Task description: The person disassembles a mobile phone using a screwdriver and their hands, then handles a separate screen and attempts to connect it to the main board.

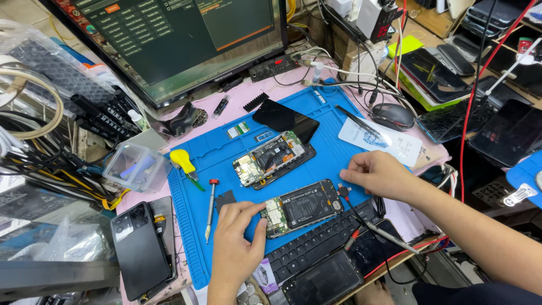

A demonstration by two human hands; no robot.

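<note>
An opened phone (305, 206) with its black battery and green circuit board showing lies on the blue work mat (333, 149). My left hand (237, 240) pinches its left end at the circuit board. My right hand (378, 172) rests at its right end, fingers closed on a small connector with a cable (361, 217) at the phone's edge. A second disassembled phone (271, 158) lies just behind, beside a loose black screen panel (285, 120).
A red-handled screwdriver (210, 209) and a yellow-handled tool (184, 162) lie on the mat's left. A black keyboard (322, 240) and phones (322, 279) sit at the near edge. A monitor (175, 39) stands behind, a mouse (392, 116) and tweezers (358, 121) to the right.
</note>
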